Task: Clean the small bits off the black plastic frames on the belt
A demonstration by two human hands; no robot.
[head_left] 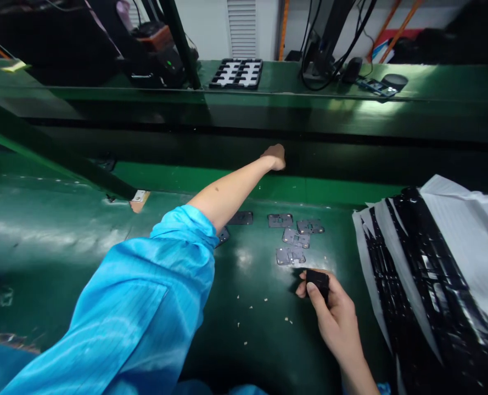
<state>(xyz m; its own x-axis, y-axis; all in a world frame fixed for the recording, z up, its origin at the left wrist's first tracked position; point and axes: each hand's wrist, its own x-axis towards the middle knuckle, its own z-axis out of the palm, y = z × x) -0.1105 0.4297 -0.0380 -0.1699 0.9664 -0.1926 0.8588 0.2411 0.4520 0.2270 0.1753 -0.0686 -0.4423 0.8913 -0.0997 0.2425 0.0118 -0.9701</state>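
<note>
Black piece [318, 282] is in the grasp of the right hand [341, 323], above the desk [268, 362]; the left hand [275, 156] reaches forward, fingers' state I cannot tell. Releasing the piece calls for opening the right fingers.

Small black piece [318, 281]: matt, roughly rectangular, corners rounded. Held in the right hand [337, 312], thumb pressed on its near side, fingers partly hidden behind; raised above the green bench [264, 362]. Whether one part or several are stacked cannot be told.

Flat grey plates [296, 238]: thin, rounded-rectangular, pierced by cutouts, small pale patches seen at some edges. Four laid flat in a loose, staggered cluster beyond the held piece, set close together at slightly differing angles. Two darker plates [242, 218] seen to the left of the cluster, both partly covered by the left forearm [231, 192]; fine detail too small to read.
</note>
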